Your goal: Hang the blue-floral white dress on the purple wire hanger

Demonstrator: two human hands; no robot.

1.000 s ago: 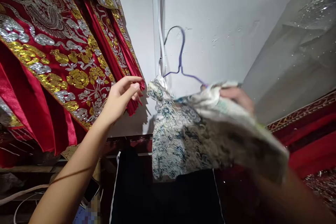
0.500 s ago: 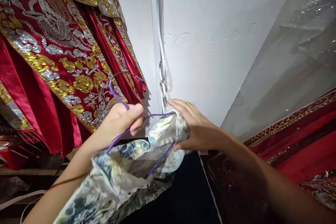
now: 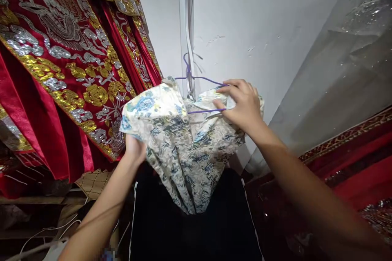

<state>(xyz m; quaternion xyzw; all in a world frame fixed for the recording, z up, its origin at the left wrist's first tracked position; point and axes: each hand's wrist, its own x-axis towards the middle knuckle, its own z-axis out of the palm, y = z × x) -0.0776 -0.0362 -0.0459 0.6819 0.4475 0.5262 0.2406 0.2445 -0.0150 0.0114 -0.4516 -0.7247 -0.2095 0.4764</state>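
A floral shirt [image 3: 196, 159] in white, blue and yellow is spread out in front of me, front side up, with its lower part hanging in folds. A purple hanger [image 3: 211, 80] runs through its shoulders, and the hook points up beside the white strap on the wall. My right hand [image 3: 243, 104] is closed over the right shoulder, thumb and fingers about the cloth and the end of the hanger. My left hand [image 3: 134, 149] is under the left sleeve, which hides its fingers, so its grip cannot be made out.
Red garments with gold and silver embroidery [image 3: 88, 73] hang close on the left. White straps [image 3: 189, 20] run down the white wall [image 3: 245, 16] ahead. On the right are a translucent plastic cover [image 3: 321, 77] and red trimmed cloth [image 3: 352, 175]. White cables [image 3: 70, 226] lie low at left.
My left hand has let go of the hanger near its hook and moved under the left sleeve. The bunched shirt is now spread over the hanger. My right hand has moved up and right.
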